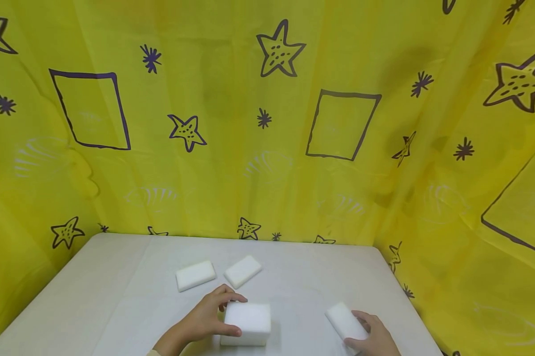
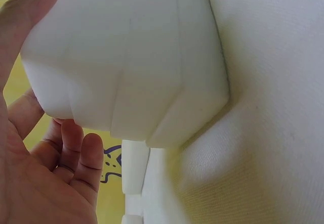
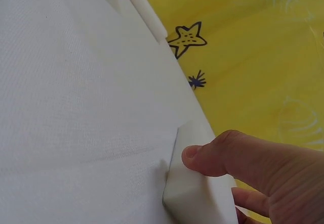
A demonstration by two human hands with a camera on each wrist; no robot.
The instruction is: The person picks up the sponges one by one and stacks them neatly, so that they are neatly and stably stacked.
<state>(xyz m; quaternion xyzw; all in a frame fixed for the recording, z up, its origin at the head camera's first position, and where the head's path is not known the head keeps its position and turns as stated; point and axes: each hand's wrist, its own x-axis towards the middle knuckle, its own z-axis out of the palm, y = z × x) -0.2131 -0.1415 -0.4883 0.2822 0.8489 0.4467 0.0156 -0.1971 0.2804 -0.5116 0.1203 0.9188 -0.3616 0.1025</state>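
White tabletop [image 1: 311,264] underneath; grips a four-layer foam-block stack [image 1: 249,321] on it in left hand [image 1: 209,317], pinches a single foam block [image 1: 342,319], well apart, in right hand [image 1: 376,337]. Faces two loose foam blocks [image 1: 196,275] beyond, then yellow starfish-print curtain [image 1: 229,183].

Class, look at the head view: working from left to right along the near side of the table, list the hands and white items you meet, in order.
Left hand → stack of white blocks → single white block → right hand.
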